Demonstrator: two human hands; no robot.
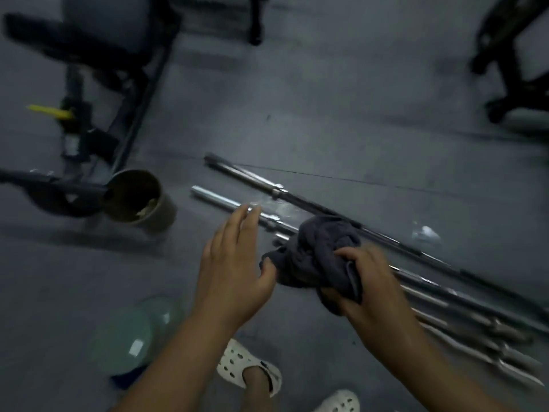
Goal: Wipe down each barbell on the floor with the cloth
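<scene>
Your right hand (pixel 368 281) grips the dark grey cloth (pixel 315 257), fingers (pixel 352 253) curled round the bunched fabric and the wrist bent downward, with the forearm coming in from the lower right of the cloth. Your left hand (pixel 234 263) hangs palm down just left of the cloth. Its fingers are straight and close together, pointing away from you and holding nothing. The thumb tip lies right at the cloth's left edge, though the blur hides whether it touches. The barbells (pixel 445 295) lie side by side on the grey floor (pixel 326 114), running from up and left of the cloth to down and right of it and passing behind the cloth. You cannot tell whether the fabric touches the steel. Two bar ends stick out to the upper left of the cloth, past your left fingertips. A round bucket (pixel 139 200) stands well left of the cloth, a blurred pale green round thing (pixel 124 343) lies to the cloth's lower left, and your white clogs (pixel 246 364) show below the cloth.
</scene>
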